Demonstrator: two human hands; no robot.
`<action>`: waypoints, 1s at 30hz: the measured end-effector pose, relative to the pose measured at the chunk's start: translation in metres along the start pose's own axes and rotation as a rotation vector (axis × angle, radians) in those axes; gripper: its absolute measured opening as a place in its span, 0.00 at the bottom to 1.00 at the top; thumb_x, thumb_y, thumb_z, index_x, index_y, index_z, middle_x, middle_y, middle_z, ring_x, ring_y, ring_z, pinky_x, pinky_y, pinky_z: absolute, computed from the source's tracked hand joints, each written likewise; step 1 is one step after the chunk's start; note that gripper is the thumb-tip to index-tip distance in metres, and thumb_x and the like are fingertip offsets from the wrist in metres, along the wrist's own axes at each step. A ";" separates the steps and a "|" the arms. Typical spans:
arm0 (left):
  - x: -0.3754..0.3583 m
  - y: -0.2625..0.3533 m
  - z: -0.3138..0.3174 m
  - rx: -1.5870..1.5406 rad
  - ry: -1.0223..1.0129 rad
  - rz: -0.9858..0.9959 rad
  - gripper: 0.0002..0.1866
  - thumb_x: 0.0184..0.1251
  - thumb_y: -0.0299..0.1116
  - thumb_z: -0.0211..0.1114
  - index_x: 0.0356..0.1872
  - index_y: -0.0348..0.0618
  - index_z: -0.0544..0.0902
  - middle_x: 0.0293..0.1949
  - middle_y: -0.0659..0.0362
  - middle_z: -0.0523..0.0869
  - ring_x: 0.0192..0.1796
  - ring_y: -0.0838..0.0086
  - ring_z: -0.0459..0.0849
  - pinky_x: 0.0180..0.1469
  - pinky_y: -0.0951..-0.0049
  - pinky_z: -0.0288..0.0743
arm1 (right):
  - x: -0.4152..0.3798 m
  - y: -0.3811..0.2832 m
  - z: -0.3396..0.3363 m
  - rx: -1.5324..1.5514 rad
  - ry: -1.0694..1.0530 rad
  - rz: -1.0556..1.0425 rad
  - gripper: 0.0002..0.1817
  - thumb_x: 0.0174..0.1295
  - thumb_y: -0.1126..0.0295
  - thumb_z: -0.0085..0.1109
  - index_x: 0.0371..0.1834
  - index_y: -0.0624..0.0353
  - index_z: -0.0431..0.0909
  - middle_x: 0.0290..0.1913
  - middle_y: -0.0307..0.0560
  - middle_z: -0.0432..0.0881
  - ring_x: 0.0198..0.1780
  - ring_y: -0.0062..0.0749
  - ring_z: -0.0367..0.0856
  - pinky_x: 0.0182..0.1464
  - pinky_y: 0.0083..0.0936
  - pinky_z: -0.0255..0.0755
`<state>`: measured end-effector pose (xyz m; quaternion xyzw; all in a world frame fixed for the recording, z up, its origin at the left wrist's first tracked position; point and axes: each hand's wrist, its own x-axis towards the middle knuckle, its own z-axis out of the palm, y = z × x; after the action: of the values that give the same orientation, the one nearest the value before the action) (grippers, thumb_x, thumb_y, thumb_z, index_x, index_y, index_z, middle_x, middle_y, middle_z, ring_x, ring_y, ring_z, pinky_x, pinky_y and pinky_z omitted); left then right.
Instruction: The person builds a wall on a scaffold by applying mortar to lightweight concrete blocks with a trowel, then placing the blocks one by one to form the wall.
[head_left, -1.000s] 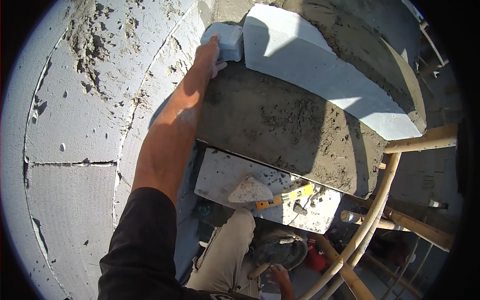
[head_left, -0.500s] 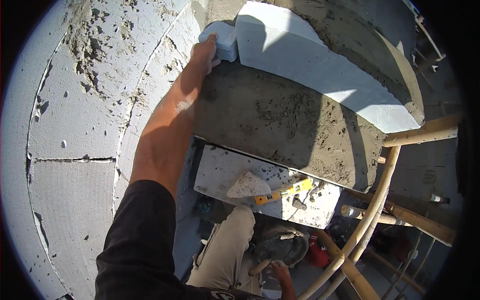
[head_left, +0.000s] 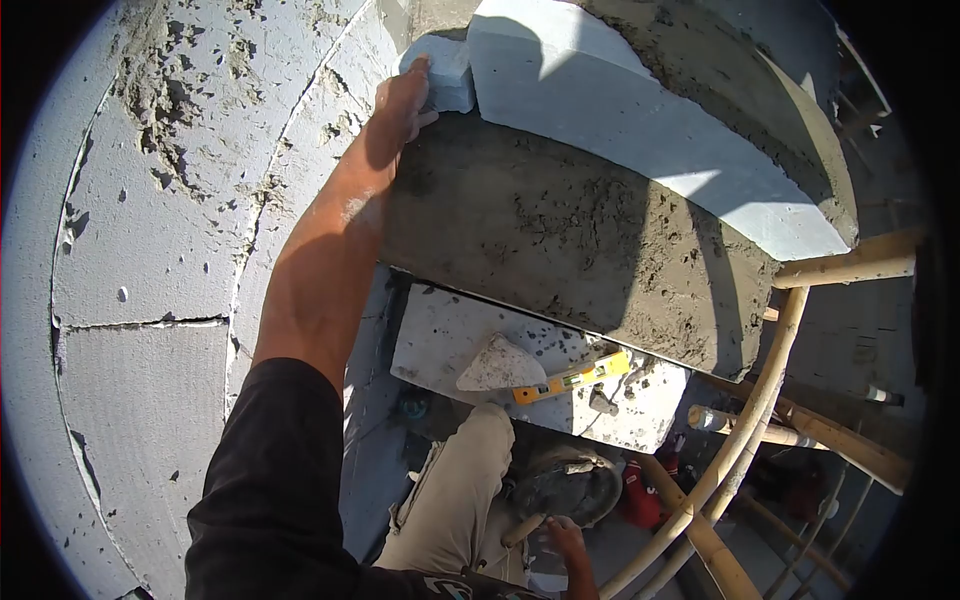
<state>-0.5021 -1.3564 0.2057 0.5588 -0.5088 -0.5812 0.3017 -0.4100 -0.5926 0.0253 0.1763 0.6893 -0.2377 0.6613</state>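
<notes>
My left hand (head_left: 403,98) reaches far forward, fingers closed round a small cut piece of pale block (head_left: 447,75). That piece sits in the corner against the wall, beside the end of a long pale block (head_left: 610,120) laid along the mortar-covered ledge (head_left: 530,215). Low in the view, my right hand (head_left: 564,537) is closed on a tool with a round wooden handle (head_left: 522,530); the tool's head is not clear. It is close to a dark bucket (head_left: 565,490) by my knee.
A yellow spirit level (head_left: 572,378) and a broken block chunk (head_left: 501,364) lie on a white block (head_left: 430,345) below the ledge. Bamboo poles (head_left: 745,450) stand at the right. A block wall (head_left: 145,400) rises on the left. Something red (head_left: 640,497) is beside the bucket.
The view has shifted slightly. My left hand stays on the small block piece, which shows no clear movement against the long block. My right hand still grips the wooden-handled tool.
</notes>
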 end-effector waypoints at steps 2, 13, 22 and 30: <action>0.000 0.000 0.000 -0.013 -0.001 0.010 0.41 0.72 0.54 0.61 0.73 0.33 0.61 0.72 0.42 0.65 0.70 0.47 0.70 0.68 0.50 0.73 | -0.002 -0.008 0.002 -0.005 0.006 -0.005 0.24 0.71 0.58 0.59 0.63 0.63 0.73 0.46 0.53 0.85 0.38 0.38 0.87 0.37 0.36 0.82; 0.026 -0.014 0.012 -0.169 0.169 -0.007 0.31 0.76 0.47 0.60 0.67 0.31 0.69 0.64 0.45 0.74 0.62 0.53 0.78 0.63 0.51 0.80 | 0.016 0.004 0.003 -0.040 0.005 -0.084 0.23 0.72 0.59 0.57 0.62 0.63 0.73 0.47 0.51 0.86 0.39 0.37 0.86 0.38 0.35 0.81; 0.008 -0.017 -0.005 -0.129 -0.074 0.084 0.29 0.78 0.46 0.57 0.69 0.34 0.68 0.63 0.45 0.76 0.61 0.54 0.80 0.62 0.53 0.80 | 0.023 0.028 0.001 -0.074 0.037 -0.084 0.22 0.71 0.58 0.58 0.60 0.62 0.75 0.47 0.49 0.86 0.42 0.35 0.86 0.39 0.33 0.82; 0.002 -0.024 -0.014 -0.219 -0.063 0.075 0.28 0.77 0.45 0.57 0.69 0.37 0.69 0.66 0.45 0.74 0.61 0.54 0.80 0.60 0.54 0.80 | -0.050 -0.146 0.037 -0.378 0.285 -0.751 0.24 0.65 0.61 0.65 0.60 0.63 0.76 0.42 0.49 0.86 0.42 0.34 0.86 0.47 0.32 0.79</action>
<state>-0.4841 -1.3542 0.1847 0.4847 -0.4719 -0.6388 0.3664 -0.4582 -0.7304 0.0880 -0.1792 0.8213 -0.3043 0.4480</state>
